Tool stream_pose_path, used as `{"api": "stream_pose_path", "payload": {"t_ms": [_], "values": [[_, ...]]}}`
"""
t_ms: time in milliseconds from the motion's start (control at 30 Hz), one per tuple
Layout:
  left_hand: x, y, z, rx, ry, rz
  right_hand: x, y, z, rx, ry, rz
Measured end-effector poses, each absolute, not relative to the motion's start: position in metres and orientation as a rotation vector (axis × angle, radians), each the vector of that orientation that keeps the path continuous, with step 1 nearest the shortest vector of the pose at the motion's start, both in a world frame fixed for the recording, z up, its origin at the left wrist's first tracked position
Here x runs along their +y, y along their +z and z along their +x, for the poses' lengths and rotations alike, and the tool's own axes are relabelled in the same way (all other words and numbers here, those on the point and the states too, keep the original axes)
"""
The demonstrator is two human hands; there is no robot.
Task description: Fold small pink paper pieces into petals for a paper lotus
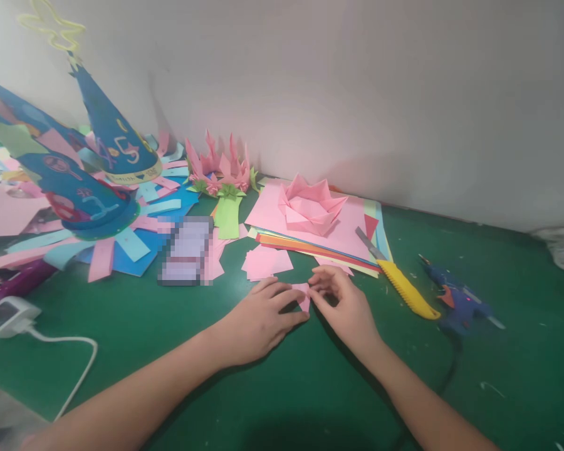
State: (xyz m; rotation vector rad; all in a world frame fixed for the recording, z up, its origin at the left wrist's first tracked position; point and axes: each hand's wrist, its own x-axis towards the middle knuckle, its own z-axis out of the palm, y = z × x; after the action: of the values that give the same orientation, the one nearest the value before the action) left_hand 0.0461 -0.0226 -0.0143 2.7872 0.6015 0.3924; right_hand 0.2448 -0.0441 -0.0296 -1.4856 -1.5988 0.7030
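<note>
Between my two hands, just above the green table, is a small folded piece of pink paper (302, 297). My left hand (263, 313) pinches its left side, with the thumb below and the fingers above. The fingertips of my right hand (341, 304) close on its right edge. Part of the paper is hidden by the left fingers. Just beyond the hands lies a small stack of pink paper pieces (266, 262). A pink folded paper flower (313, 205) rests on a pile of coloured paper sheets (261, 216) farther back.
To the right lie a yellow utility knife (407, 291), its blade out on the paper pile, and a blue glue gun (465, 307). Blurred phone (185, 250), pink paper crown (220, 172) and blue paper cone hats (115, 138) stand left. A white charger (9, 316) trails its cable.
</note>
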Motion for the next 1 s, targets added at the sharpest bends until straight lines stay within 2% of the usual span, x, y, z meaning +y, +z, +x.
{"api": "stream_pose_path", "payload": {"t_ms": [167,467,1000], "values": [[-0.0233,-0.0128,0.0471,0.638,0.372,2.803,-0.0438,-0.0312,0.2440,-1.560,0.717,-1.499],[-0.0249,-0.0149,0.0480,0.675,0.360,2.807,-0.0443,-0.0242,0.2416,-1.709,0.518,-1.563],[-0.0257,-0.0173,0.0500,0.693,0.343,2.787,-0.0454,-0.0300,0.2430,-1.642,0.646,-1.474]]}}
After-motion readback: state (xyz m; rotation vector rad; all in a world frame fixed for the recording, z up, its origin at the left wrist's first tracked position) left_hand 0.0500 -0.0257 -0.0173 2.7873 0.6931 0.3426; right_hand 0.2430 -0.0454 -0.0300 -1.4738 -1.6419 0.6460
